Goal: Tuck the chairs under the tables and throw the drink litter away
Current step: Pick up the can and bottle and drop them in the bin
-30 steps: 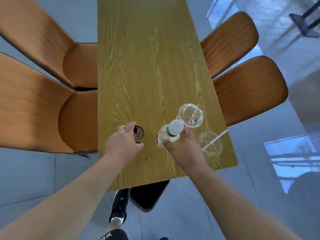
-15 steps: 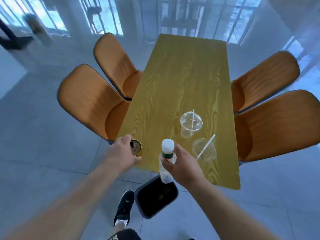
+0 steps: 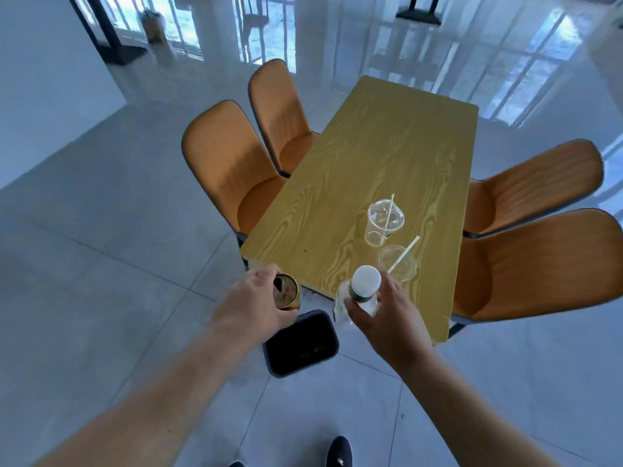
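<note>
My left hand [image 3: 251, 306] grips a gold drink can [image 3: 286, 292], held in the air off the near left corner of the wooden table [image 3: 371, 170]. My right hand [image 3: 384, 315] grips a clear plastic bottle [image 3: 360, 293] with a white cap and green band, just past the table's near edge. Below both hands a dark bin [image 3: 300, 343] stands open on the floor. Two clear plastic cups with straws remain on the table: a domed one [image 3: 382, 224] and a lower one [image 3: 397, 262]. Orange chairs sit against the table, two on the left [image 3: 229, 163] and two on the right [image 3: 539, 264].
Grey tiled floor surrounds the table, wide open to the left. Black table legs [image 3: 111, 45] of other furniture and tall windows stand at the back. My dark shoe [image 3: 338, 453] shows at the bottom edge.
Both hands lifted the can and the bottle off the table and drew them back over the bin. My view stepped back and tilted up, showing the whole table.
</note>
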`<state>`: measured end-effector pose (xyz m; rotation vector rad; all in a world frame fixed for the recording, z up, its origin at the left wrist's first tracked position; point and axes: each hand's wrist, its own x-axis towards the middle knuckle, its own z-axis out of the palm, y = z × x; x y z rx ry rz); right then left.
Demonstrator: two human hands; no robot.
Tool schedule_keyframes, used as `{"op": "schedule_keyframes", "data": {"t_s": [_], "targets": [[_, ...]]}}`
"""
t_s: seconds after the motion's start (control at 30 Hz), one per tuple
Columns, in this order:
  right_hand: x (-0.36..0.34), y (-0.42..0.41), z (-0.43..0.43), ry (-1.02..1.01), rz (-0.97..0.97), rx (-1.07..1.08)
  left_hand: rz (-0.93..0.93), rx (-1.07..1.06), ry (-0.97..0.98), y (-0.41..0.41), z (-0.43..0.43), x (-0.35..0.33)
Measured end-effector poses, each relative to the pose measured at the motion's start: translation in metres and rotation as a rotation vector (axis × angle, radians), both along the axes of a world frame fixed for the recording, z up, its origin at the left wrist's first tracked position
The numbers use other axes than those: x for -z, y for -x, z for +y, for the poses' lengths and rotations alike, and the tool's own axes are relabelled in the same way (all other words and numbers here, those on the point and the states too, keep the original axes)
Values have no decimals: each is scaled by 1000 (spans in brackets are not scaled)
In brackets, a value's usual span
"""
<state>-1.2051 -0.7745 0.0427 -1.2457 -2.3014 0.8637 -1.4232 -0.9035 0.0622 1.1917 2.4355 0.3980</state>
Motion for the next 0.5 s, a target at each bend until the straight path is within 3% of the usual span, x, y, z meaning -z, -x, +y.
{"op": "schedule_keyframes", "data": {"t_s": [0.2,0.5], "targets": [[68,6,-2,-8,64,-50,24,-45,-3,-7,-17,70],[272,6,12,140,117,-24,30,-158,20,-26,-8,272]]}}
